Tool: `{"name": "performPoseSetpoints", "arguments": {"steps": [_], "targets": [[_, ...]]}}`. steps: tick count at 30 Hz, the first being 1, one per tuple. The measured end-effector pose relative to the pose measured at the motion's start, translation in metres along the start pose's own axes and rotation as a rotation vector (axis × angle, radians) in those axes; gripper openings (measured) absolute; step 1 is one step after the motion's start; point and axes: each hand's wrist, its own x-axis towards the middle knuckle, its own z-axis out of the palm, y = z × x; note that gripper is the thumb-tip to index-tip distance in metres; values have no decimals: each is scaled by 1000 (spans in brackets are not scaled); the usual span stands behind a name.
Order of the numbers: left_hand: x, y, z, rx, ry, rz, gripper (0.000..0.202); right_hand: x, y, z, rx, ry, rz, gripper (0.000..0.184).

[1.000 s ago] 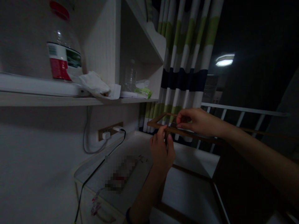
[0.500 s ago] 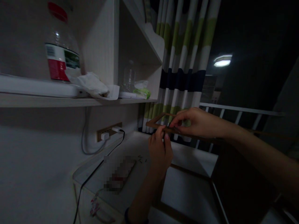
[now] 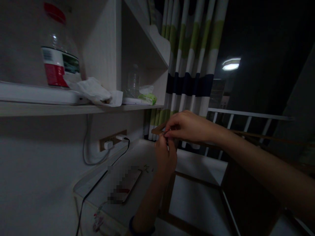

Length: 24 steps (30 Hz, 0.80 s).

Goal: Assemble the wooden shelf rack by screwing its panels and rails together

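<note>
A thin brown wooden frame [image 3: 157, 129] is held up above the desk, one corner pointing left. My left hand [image 3: 166, 159] reaches up from below with its fingers closed at the frame's near edge. My right hand [image 3: 188, 126] comes in from the right, thumb and forefinger pinched together right at the left fingertips. A tiny dark thing seems to be in that pinch, too small to name. My right hand covers much of the frame. Several small slender pieces [image 3: 146, 168] lie on the desk beyond a phone-like slab [image 3: 131, 186], which is partly blurred out.
Another brown frame [image 3: 197, 179] lies on the white desk [image 3: 147, 150] below my hands. Overhead on the left runs a shelf [image 3: 137, 107] with a red-capped bottle [image 3: 56, 62] and crumpled tissue [image 3: 94, 90]. A black cable [image 3: 98, 180] hangs from the wall socket [image 3: 102, 144].
My right hand has moved left along the frame, and its fingertips now meet those of my left hand. The view has shifted slightly.
</note>
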Motion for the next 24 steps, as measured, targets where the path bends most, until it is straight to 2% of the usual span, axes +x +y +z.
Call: {"name": "performPoseSetpoints", "arguments": {"steps": [8, 12, 17, 24], "targets": [[1, -1, 0, -196, -35, 11, 22, 12, 8, 3, 50, -43, -30, 10], [1, -2, 0, -225, -30, 21, 24, 13, 10, 5, 89, -31, -16, 10], [0, -5, 1, -182, 8, 10, 17, 13, 11, 6, 112, -2, 50, 7], [0, -8, 1, -213, -36, 5, 16, 16, 12, 8, 160, 13, 98, 9]]}}
